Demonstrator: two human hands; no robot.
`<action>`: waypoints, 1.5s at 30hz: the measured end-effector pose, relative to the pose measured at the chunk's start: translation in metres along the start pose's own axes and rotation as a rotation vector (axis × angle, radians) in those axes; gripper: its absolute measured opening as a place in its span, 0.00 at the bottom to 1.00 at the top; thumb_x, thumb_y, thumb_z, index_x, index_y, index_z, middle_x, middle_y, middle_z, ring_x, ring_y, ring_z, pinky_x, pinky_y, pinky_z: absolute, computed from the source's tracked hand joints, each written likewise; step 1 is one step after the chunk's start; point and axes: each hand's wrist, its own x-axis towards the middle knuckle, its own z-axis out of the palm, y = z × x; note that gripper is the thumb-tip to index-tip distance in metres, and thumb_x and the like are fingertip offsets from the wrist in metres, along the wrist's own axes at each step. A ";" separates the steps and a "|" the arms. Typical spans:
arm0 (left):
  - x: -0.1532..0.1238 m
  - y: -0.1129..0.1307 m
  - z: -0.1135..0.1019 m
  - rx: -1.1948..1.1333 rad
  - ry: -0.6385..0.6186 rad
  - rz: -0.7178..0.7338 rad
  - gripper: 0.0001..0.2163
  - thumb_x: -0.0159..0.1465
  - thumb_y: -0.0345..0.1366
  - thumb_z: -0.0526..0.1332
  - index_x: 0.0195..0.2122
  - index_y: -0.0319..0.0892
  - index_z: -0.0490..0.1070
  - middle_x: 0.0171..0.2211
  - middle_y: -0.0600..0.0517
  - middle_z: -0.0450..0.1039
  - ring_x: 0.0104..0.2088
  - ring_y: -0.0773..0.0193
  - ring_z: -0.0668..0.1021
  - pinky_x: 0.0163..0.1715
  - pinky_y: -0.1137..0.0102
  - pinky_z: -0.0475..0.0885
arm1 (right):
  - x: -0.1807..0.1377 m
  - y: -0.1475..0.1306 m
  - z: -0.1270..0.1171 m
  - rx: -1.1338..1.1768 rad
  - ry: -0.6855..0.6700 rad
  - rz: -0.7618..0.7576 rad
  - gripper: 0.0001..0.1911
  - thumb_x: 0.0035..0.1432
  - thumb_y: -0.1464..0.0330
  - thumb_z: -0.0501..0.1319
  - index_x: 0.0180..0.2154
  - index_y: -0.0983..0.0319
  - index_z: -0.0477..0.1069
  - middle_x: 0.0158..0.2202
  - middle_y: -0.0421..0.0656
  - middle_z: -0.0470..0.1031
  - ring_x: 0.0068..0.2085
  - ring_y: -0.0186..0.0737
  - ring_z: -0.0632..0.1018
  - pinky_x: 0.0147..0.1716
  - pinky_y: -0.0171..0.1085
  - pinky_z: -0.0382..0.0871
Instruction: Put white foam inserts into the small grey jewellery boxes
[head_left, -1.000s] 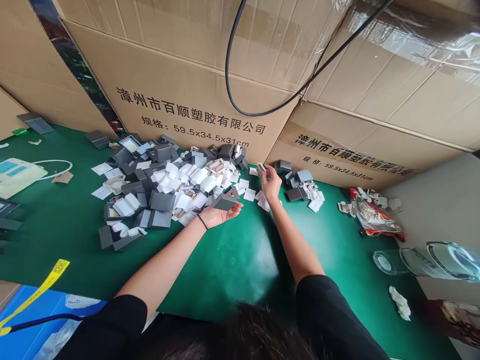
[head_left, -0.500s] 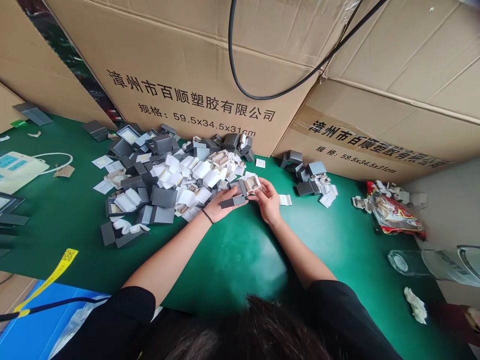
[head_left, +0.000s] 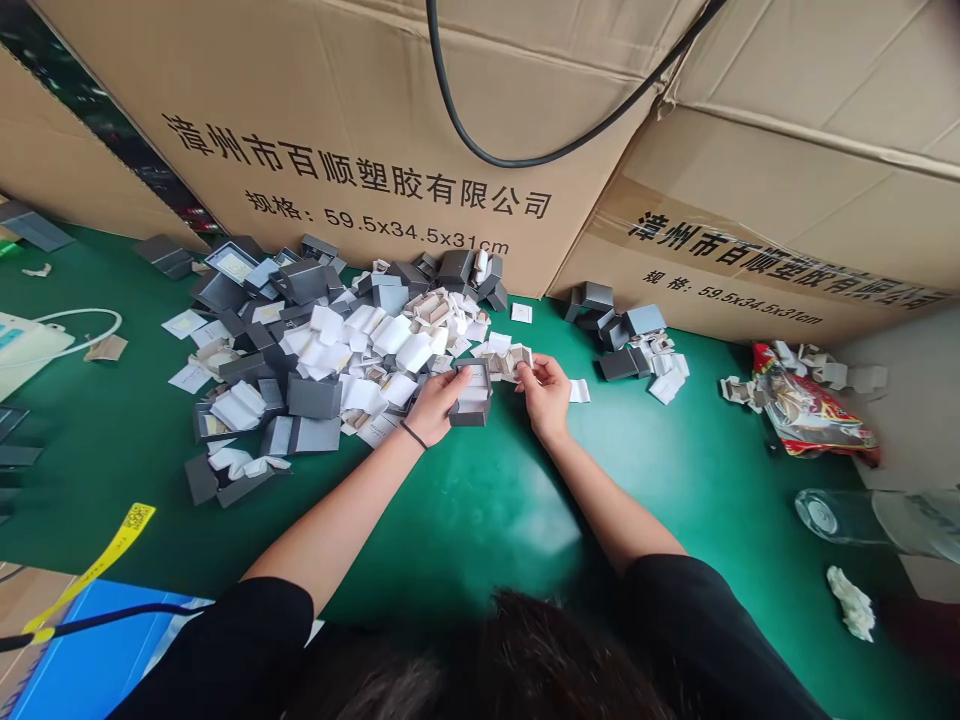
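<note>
My left hand (head_left: 435,405) grips a small open grey box (head_left: 472,395) with a white lining, at the near right edge of a big heap of grey boxes and white inserts (head_left: 330,350) on the green table (head_left: 487,500). My right hand (head_left: 546,390) is just to the right of the box, its fingers pinched on a small white and beige insert (head_left: 517,360) above the box's right side. A thin black band circles my left wrist.
Large printed cardboard cartons (head_left: 360,130) wall off the back of the table, with a black cable (head_left: 525,155) looping across them. A smaller group of grey boxes (head_left: 622,335) lies right of my hands. A red snack bag (head_left: 814,415), a clear bottle (head_left: 870,515) and crumpled tissue (head_left: 851,600) lie at right.
My right hand came back from the far pile with an insert and met my left hand. The left hand turned the grey box upright and now shows its open white inside.
</note>
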 end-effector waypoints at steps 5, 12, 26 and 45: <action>-0.002 0.004 0.001 -0.019 -0.011 -0.006 0.23 0.51 0.48 0.67 0.41 0.34 0.74 0.37 0.44 0.77 0.36 0.59 0.78 0.37 0.66 0.72 | 0.000 0.000 0.001 0.020 -0.042 -0.022 0.12 0.50 0.60 0.61 0.33 0.60 0.66 0.29 0.37 0.71 0.26 0.31 0.71 0.27 0.35 0.71; 0.006 -0.002 -0.006 0.197 0.133 0.218 0.21 0.51 0.49 0.66 0.39 0.38 0.76 0.37 0.47 0.78 0.42 0.55 0.77 0.42 0.66 0.71 | -0.005 -0.001 0.004 0.009 -0.126 -0.011 0.17 0.51 0.60 0.62 0.43 0.57 0.66 0.34 0.39 0.74 0.27 0.32 0.71 0.25 0.34 0.69; 0.003 -0.004 -0.008 0.623 0.179 0.475 0.15 0.58 0.42 0.62 0.44 0.43 0.76 0.53 0.51 0.70 0.55 0.53 0.70 0.58 0.63 0.60 | -0.006 0.001 0.006 0.023 -0.209 0.015 0.16 0.53 0.56 0.61 0.40 0.57 0.69 0.41 0.42 0.75 0.37 0.38 0.76 0.40 0.41 0.75; -0.001 0.001 -0.001 0.599 0.195 0.523 0.13 0.57 0.41 0.63 0.41 0.43 0.77 0.54 0.49 0.70 0.56 0.54 0.69 0.57 0.66 0.62 | -0.001 -0.003 0.002 0.081 -0.423 0.048 0.14 0.47 0.61 0.66 0.35 0.59 0.68 0.47 0.43 0.73 0.43 0.38 0.75 0.43 0.39 0.71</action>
